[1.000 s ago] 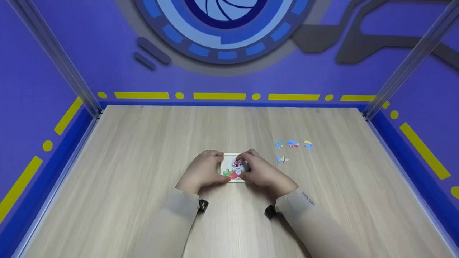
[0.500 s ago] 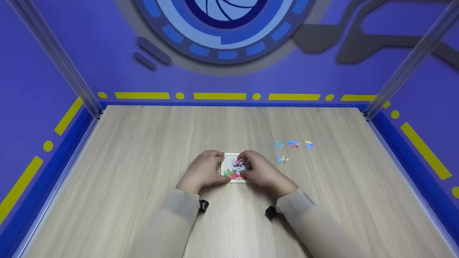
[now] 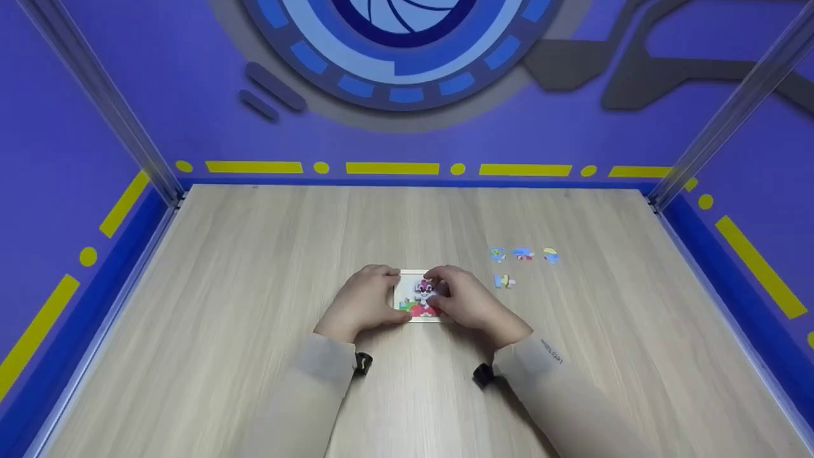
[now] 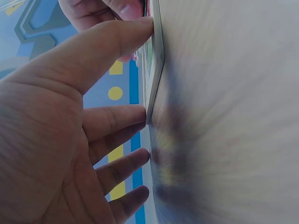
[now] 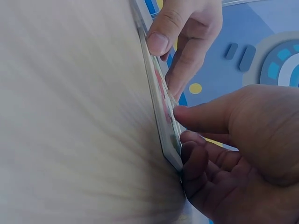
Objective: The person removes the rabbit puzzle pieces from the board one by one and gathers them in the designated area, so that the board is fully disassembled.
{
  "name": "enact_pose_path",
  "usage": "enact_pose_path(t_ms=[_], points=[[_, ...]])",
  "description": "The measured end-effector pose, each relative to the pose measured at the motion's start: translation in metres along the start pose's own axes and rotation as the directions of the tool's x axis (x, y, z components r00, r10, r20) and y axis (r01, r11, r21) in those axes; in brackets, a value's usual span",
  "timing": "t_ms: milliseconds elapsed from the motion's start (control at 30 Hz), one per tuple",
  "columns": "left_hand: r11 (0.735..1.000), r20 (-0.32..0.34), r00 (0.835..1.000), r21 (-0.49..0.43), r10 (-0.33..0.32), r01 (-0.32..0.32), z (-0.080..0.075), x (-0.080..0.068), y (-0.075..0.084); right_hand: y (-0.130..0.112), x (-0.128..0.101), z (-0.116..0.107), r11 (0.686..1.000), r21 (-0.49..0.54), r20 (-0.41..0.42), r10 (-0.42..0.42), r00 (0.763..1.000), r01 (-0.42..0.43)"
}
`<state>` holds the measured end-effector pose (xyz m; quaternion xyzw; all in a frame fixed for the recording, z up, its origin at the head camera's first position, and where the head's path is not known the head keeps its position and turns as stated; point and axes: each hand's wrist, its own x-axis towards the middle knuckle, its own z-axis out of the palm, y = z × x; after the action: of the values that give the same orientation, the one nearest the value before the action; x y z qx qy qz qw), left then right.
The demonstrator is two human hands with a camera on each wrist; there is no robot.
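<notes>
A small square puzzle tray (image 3: 412,272) with a pale rim lies on the table, holding colourful pieces that show a cartoon animal. My left hand (image 3: 361,300) grips the tray's left side, thumb on the front rim and index finger at the back corner; its other fingers (image 4: 124,170) spread behind. Over the right part of the tray, my right hand (image 3: 469,304) pinches the animal-face puzzle piece (image 3: 424,290) between thumb and index finger. In the right wrist view that thumb (image 5: 187,116) is low over the picture, the other fingers curled at the tray's edge. The right hand hides the tray's right side.
Several loose puzzle pieces lie right of the tray: a blue-green one (image 3: 497,254), a blue and red one (image 3: 523,254), a yellow and blue one (image 3: 551,255), and another (image 3: 504,281) nearer. Blue patterned walls (image 3: 407,143) enclose the wooden table (image 3: 254,254).
The right thumb has shifted slightly away from the tray's front edge, showing more of the red picture below. The left hand keeps its hold; the view has shifted slightly.
</notes>
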<state>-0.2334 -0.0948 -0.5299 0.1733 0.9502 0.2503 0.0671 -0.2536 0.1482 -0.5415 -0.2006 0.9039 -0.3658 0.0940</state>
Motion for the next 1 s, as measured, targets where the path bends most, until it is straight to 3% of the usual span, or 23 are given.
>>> enact_pose_path(t_ms=[233, 467, 1000], points=[[1.000, 0.005, 1.000, 0.004, -0.009, 0.009, -0.002, 0.000, 0.001, -0.002, -0.003, -0.009, 0.995, 0.103, 0.056, 0.004, 0.998, -0.010], [1.000, 0.004, 1.000, -0.006, -0.016, 0.016, 0.001, 0.001, 0.001, 0.000, -0.007, -0.027, 0.997, 0.069, 0.035, -0.045, 0.998, 0.042], [1.000, 0.002, 1.000, -0.010, -0.010, 0.010, 0.001, 0.000, 0.001, 0.035, -0.021, -0.065, 0.997, 0.025, -0.024, -0.068, 0.997, 0.068]])
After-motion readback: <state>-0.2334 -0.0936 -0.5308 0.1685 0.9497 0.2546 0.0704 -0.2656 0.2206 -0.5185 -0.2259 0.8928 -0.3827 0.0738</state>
